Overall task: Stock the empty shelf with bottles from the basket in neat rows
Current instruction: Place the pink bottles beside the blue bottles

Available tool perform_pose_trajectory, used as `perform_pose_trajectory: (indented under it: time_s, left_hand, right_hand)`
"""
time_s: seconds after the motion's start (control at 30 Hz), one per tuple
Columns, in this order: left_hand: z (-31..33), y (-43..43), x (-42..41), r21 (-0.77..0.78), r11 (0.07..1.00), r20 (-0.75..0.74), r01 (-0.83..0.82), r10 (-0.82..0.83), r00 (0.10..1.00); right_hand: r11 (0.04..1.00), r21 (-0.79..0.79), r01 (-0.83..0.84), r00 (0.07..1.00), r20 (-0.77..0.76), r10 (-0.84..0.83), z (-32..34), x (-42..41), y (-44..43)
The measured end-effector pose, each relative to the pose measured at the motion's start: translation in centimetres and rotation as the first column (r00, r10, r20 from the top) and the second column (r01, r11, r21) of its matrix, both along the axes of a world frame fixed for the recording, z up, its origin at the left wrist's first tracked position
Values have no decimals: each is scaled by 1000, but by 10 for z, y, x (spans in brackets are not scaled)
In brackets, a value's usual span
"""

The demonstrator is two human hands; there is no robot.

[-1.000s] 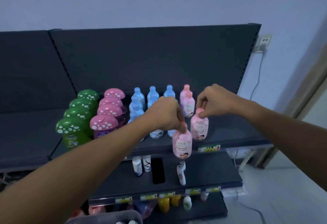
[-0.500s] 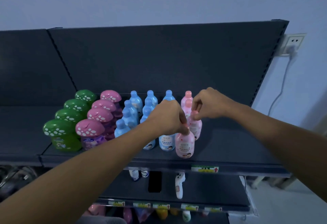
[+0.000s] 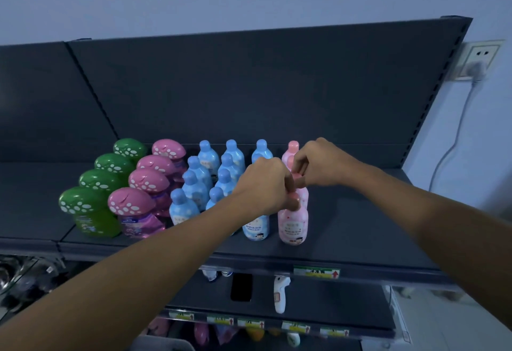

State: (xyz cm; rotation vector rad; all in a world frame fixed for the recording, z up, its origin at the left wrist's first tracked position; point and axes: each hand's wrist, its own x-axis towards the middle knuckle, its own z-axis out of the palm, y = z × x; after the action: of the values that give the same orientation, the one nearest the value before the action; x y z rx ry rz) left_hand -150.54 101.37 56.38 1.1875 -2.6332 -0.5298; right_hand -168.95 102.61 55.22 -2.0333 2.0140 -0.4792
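Both hands (image 3: 293, 181) pinch pink bottles (image 3: 293, 224) beside blue bottles (image 3: 256, 227) (upright).

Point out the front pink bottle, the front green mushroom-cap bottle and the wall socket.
Front pink bottle (image 3: 293, 224): head view, label.
Front green mushroom-cap bottle (image 3: 79, 202): head view, spotted cap.
Wall socket (image 3: 478, 59): head view, faceplate.

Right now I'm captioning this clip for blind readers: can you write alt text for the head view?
Two bare hands, left hand and right hand, pinch the caps of two pink bottles at the front of a dark shelf. Left of them stand rows of blue bottles, pink mushroom-capped bottles and green ones.
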Motion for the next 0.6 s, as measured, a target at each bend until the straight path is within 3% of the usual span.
perform_pose_trajectory:
  time_s: [0.6]
  left_hand:
    - [-10,-7,-9,-46,998,5,34,-34,999]
  right_hand:
    - [999,-28,20,1000,17,-19,-6,-5,-5]
